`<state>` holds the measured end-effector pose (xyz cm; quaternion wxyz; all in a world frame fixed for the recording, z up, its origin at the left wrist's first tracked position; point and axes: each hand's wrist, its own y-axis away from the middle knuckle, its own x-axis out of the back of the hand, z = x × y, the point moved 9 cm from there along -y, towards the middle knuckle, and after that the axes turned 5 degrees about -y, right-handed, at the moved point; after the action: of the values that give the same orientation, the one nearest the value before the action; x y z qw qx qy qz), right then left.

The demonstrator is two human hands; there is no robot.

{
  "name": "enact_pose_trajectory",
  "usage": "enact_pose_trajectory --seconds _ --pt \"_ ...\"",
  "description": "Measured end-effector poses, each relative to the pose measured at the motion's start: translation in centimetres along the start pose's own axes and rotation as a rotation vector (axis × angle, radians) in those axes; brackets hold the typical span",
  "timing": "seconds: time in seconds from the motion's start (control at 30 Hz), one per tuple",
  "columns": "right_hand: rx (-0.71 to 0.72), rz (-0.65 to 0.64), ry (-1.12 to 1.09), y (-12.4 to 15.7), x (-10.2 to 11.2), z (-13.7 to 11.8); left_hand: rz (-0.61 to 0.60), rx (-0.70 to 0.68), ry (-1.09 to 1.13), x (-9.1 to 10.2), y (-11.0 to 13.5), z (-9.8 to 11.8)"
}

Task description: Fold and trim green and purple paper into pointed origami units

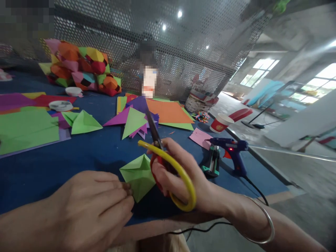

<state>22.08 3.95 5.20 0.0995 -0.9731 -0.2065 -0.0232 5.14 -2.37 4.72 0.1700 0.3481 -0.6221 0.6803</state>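
Note:
My left hand [90, 206] pinches the near corner of a folded green paper piece [138, 175] that lies on the blue table [78, 154]. My right hand [181, 175] is closed round the red and yellow handles of a pair of scissors [168, 164]. The scissor blades point away from me and upward, above the green piece. A metal bangle [265, 220] sits on my right wrist.
Folded green and purple paper shapes [133, 120], flat coloured sheets [26, 127] and an orange sheet [169, 111] lie on the table. A blue glue gun [233, 150] on a stand, a red paper cup [220, 123], tape rolls [61, 105] and a stack of coloured paper forms [81, 68] stand farther off. A perforated metal screen rises behind.

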Motion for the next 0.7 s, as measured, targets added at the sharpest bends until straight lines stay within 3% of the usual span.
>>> enact_pose_trajectory --seconds 0.1,0.17,0.27,0.33,0.53,0.7 --pt "0.093 0.177 0.154 -0.8 3.3 -2.1 -0.039 0.063 -0.005 0.0 -0.6 -0.7" --pt "0.094 0.301 0.532 -1.5 5.7 -3.4 -0.044 0.141 -0.037 0.1 -1.1 -1.8" --pt "-0.242 0.295 1.175 -2.6 8.2 -2.1 -0.017 0.270 -0.082 0.3 -1.6 -4.1" --pt "-0.390 0.216 1.308 -2.9 8.7 -0.9 -0.042 0.376 -0.059 -0.3 -1.6 -5.9" --pt "-0.280 0.146 1.258 -2.7 6.4 -1.7 -0.312 0.550 0.056 -3.7 -0.5 -8.9" --pt "-0.320 -0.176 0.928 -1.4 2.8 0.3 -0.430 0.540 0.108 -5.4 -1.4 -9.2"
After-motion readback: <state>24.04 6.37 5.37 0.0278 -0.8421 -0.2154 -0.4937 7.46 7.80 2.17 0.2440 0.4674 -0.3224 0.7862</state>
